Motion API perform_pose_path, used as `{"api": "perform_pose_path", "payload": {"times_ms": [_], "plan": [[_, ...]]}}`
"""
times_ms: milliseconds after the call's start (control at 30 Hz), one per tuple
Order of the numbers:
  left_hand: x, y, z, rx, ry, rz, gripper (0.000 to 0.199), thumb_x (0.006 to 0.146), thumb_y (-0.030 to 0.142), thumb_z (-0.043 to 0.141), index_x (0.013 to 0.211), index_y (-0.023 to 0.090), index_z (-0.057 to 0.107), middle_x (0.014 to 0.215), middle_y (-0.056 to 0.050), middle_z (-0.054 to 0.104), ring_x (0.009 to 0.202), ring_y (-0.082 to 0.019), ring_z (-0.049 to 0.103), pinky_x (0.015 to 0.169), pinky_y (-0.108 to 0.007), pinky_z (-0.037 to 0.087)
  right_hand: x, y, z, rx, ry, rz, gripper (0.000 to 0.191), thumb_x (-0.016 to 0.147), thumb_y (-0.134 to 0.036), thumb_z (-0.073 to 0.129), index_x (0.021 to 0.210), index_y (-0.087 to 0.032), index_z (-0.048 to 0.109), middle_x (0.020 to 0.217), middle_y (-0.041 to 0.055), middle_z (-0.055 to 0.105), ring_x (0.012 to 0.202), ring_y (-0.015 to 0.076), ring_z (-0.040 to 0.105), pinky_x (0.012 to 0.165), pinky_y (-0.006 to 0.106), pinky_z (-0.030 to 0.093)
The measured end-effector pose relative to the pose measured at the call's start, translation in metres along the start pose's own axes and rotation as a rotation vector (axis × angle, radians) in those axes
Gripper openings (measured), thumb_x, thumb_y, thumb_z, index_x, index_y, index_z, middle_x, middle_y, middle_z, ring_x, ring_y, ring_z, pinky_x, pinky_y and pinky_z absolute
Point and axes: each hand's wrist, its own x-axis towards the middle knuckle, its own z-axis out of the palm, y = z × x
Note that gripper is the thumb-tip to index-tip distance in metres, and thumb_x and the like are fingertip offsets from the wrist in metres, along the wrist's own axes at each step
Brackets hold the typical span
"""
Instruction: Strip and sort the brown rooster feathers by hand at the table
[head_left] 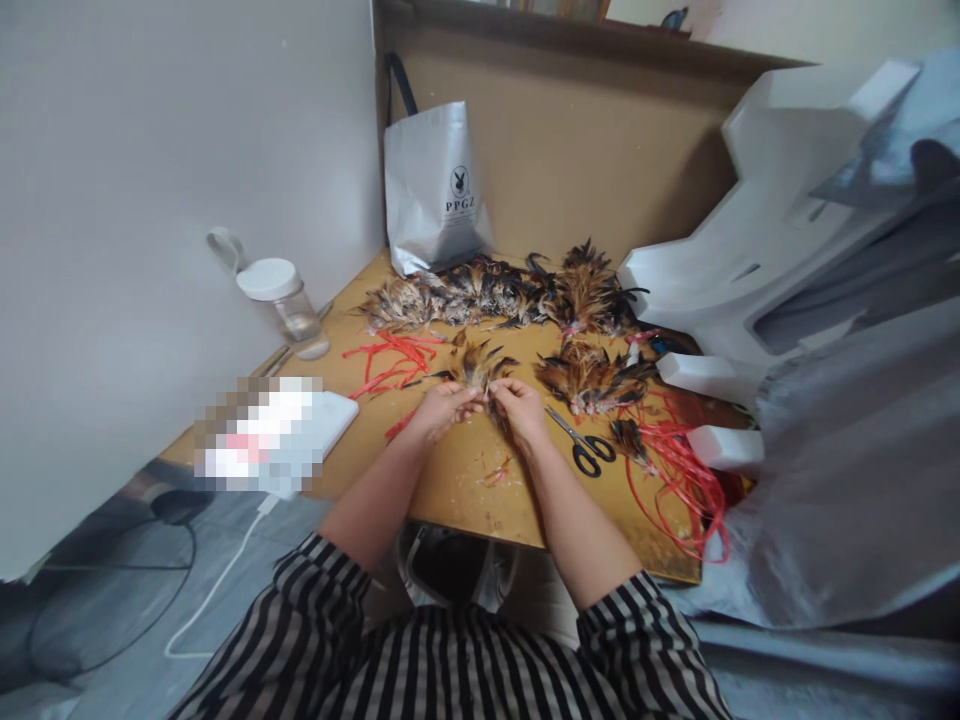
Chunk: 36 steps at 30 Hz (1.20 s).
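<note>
A pale grey wall [150, 200] bounded the left side of the work area. Below it, a white cable [225, 580] ran up to a device [334, 425], partly masked by pixelation, at the left edge of the yellow-brown table [465, 490]. A lidded clear jar [292, 315] stood beyond the device, near the wall. Red strips [390, 355] lay on the surface, left of centre. A silver bag [427, 190] stood at the rear, before a brown board [570, 150], with a feather row [480, 290] along its base. At centre, above the surface near the front edge, the left hand [448, 405] and right hand [521, 405] pinched the base of a feather bunch [476, 365] between thumbs and fingertips. Black-handled scissors [589, 445] lay just right of the right hand, jaws slightly parted. Farther right lay a feather pile [592, 378] and a red tangle [679, 465], beside a white frame [697, 270] and grey cloth [862, 460].
</note>
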Motion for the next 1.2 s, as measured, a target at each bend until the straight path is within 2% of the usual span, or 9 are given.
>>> {"api": "perform_pose_path", "payload": {"times_ms": [200, 367, 633, 800, 1033, 1133, 1200], "plan": [[0.001, -0.003, 0.001, -0.027, -0.072, -0.046, 0.023, 0.066, 0.027, 0.07, 0.079, 0.009, 0.065, 0.074, -0.009, 0.068, 0.052, -0.006, 0.056, 0.045, -0.015, 0.037, -0.001, 0.004, 0.007, 0.027, 0.055, -0.027, 0.026, 0.058, -0.039, 0.067, 0.068, -0.017, 0.06, 0.055, -0.002, 0.056, 0.046, 0.0078, 0.043, 0.046, 0.021, 0.033], [0.0, -0.002, 0.004, -0.032, -0.074, -0.063, 0.021, 0.065, 0.026, 0.07, 0.075, 0.009, 0.065, 0.069, -0.007, 0.066, 0.05, -0.005, 0.053, 0.044, -0.015, 0.035, -0.002, 0.005, 0.008, 0.055, 0.047, -0.067, 0.024, 0.059, -0.038, 0.067, 0.068, -0.017, 0.061, 0.056, -0.0022, 0.056, 0.047, 0.0075, 0.043, 0.048, 0.021, 0.034], [0.003, -0.004, 0.002, 0.095, -0.022, 0.052, 0.025, 0.064, 0.034, 0.07, 0.065, 0.01, 0.062, 0.052, -0.003, 0.058, 0.042, -0.005, 0.047, 0.044, -0.018, 0.033, -0.002, 0.007, 0.007, -0.005, 0.025, -0.019, 0.029, 0.06, -0.042, 0.067, 0.072, -0.016, 0.061, 0.055, -0.0024, 0.055, 0.046, 0.0073, 0.04, 0.046, 0.021, 0.031], [0.008, -0.01, -0.002, 0.198, -0.04, 0.087, 0.03, 0.063, 0.039, 0.068, 0.066, 0.01, 0.062, 0.055, -0.003, 0.059, 0.043, -0.007, 0.049, 0.046, -0.02, 0.036, -0.001, 0.01, 0.006, 0.011, -0.012, -0.02, 0.026, 0.059, -0.04, 0.069, 0.064, -0.016, 0.06, 0.052, -0.0039, 0.052, 0.044, 0.0058, 0.036, 0.043, 0.02, 0.027], [0.006, -0.009, -0.002, 0.275, -0.071, 0.086, 0.034, 0.064, 0.045, 0.066, 0.065, 0.01, 0.062, 0.053, -0.002, 0.058, 0.043, -0.006, 0.048, 0.046, -0.02, 0.035, 0.001, 0.008, 0.001, 0.087, -0.068, 0.07, 0.026, 0.057, -0.04, 0.071, 0.061, -0.016, 0.06, 0.04, -0.0078, 0.041, 0.037, 0.0049, 0.029, 0.039, 0.021, 0.018], [0.005, -0.008, -0.002, 0.288, -0.056, 0.094, 0.034, 0.064, 0.044, 0.066, 0.063, 0.011, 0.062, 0.051, -0.002, 0.057, 0.042, -0.007, 0.047, 0.045, -0.02, 0.034, 0.003, 0.007, -0.001, 0.036, -0.066, 0.067, 0.027, 0.056, -0.041, 0.071, 0.063, -0.017, 0.061, 0.041, -0.007, 0.044, 0.038, 0.0057, 0.031, 0.04, 0.021, 0.021], [0.006, -0.007, -0.002, 0.257, -0.013, 0.099, 0.032, 0.064, 0.043, 0.067, 0.064, 0.011, 0.062, 0.052, -0.002, 0.057, 0.042, -0.006, 0.047, 0.045, -0.02, 0.034, 0.005, 0.006, -0.004, -0.033, -0.016, 0.002, 0.028, 0.058, -0.041, 0.069, 0.069, -0.017, 0.064, 0.048, -0.0044, 0.052, 0.042, 0.0073, 0.038, 0.043, 0.021, 0.028]]}}
